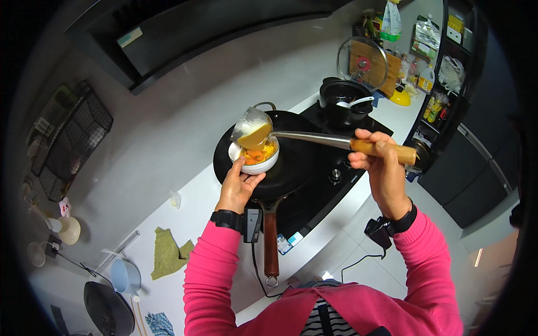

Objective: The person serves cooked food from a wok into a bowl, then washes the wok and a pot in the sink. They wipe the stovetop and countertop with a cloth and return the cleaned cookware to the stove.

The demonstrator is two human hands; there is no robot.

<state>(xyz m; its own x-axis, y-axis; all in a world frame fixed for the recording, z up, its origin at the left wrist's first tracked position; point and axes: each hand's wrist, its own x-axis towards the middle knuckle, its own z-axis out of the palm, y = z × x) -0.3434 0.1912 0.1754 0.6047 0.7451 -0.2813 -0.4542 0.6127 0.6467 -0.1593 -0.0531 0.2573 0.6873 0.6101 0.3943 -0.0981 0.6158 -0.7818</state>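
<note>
My left hand [240, 187] holds a white bowl [259, 169] from below and at its side, above a black wok [296, 168]. Corn kernels and orange chunks, probably carrot [253, 157], show inside the bowl. In my right hand [384, 174] is the wooden handle of a metal ladle [313, 137]. The ladle's bowl is tipped over the white bowl's rim, and yellowish-brown liquid [257, 137] runs from it onto the food. The wok rests on a black cooktop [294, 216], its reddish-brown handle [271, 243] pointing toward me.
A black pot [332, 93] with a white spoon [355, 102] stands at the cooktop's far right. Behind it lean a glass lid [342, 59] and a wooden cutting board [386, 69]. Green cloths [166, 254] and a light-blue pitcher [125, 275] are at left. A range hood [189, 38] hangs overhead.
</note>
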